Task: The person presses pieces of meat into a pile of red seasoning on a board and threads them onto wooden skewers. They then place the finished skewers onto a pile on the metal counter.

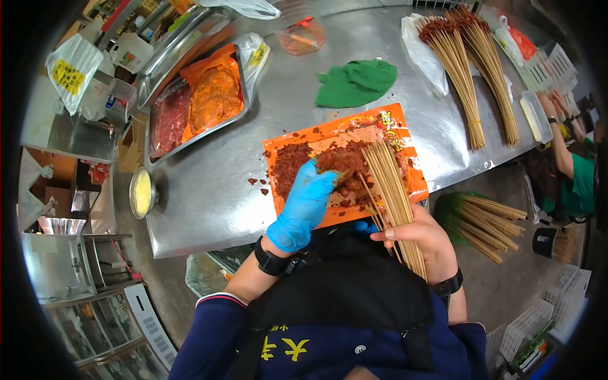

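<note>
My right hand [425, 239], bare, is closed around a bundle of bamboo skewers [396, 190]. A few skewers stand out from the bundle's left side. At their upper ends is dark red, sauce-coated meat [347, 166]. My left hand [305, 206] wears a blue glove, its fingers curled against this meat; the fingertips are partly hidden. Beneath both lies an orange plastic packet [415, 170] laid flat, with dark red, crumbly seasoning [289, 166] spread over its left part. Some crumbs have fallen on the steel table [209, 209] beside it.
A metal tray [244, 104] holds raw and orange-marinated meat. Behind the packet lies a green cloth [358, 82]. Finished skewer bundles [465, 88] rest at the right, and more skewers [484, 221] stand below the table edge. A metal bowl [133, 193] sits left. Another person's arm [558, 139] shows far right.
</note>
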A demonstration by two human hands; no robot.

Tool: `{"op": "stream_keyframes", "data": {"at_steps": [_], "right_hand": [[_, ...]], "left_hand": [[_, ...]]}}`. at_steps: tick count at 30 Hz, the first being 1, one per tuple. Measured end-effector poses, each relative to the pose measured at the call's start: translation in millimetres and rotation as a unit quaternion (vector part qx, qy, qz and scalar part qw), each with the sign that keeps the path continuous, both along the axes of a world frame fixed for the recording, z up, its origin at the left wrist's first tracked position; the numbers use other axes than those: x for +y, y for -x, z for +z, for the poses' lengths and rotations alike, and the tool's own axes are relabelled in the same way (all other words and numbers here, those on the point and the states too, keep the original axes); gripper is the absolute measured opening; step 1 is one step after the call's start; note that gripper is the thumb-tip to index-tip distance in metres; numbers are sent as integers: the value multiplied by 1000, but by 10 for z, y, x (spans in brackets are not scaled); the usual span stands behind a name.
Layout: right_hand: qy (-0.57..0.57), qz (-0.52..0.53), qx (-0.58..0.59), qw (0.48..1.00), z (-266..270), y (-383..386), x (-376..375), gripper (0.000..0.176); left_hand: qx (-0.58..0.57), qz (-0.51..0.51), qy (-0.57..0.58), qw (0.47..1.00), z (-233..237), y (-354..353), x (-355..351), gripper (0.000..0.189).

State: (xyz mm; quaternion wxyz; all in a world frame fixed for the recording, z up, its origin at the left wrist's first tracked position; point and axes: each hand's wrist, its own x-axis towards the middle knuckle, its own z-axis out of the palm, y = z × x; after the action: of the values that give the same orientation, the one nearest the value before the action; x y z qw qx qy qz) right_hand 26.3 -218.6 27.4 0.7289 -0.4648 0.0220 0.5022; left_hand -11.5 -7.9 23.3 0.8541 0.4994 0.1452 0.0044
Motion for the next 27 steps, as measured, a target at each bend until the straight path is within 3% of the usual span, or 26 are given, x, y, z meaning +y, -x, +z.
{"op": "stream_keyframes", "data": {"at_steps": [2, 6, 13, 15, 22, 27], "right_hand": [[5, -2, 7, 1000, 12, 6, 12, 41], [1, 3, 14, 1000, 3, 10, 15, 41], [8, -4, 18, 1000, -52, 6, -12, 40], [5, -3, 18, 1000, -62, 6, -9, 40], [-2, -9, 15, 1000, -44, -7, 17, 41], [36, -6, -13, 999, -2, -17, 3, 40]], "left_hand": [[-44, 1, 35, 998, 22, -9, 18, 35], [-22, 40, 114, 992, 114, 13, 3, 33], [-46, 29, 127, 990, 12, 6, -7, 32], [-21, 22, 70, 997, 19, 9, -14, 33], [10, 7, 57, 998, 24, 34, -78, 31], [18, -87, -32, 996, -84, 34, -35, 34]]}}
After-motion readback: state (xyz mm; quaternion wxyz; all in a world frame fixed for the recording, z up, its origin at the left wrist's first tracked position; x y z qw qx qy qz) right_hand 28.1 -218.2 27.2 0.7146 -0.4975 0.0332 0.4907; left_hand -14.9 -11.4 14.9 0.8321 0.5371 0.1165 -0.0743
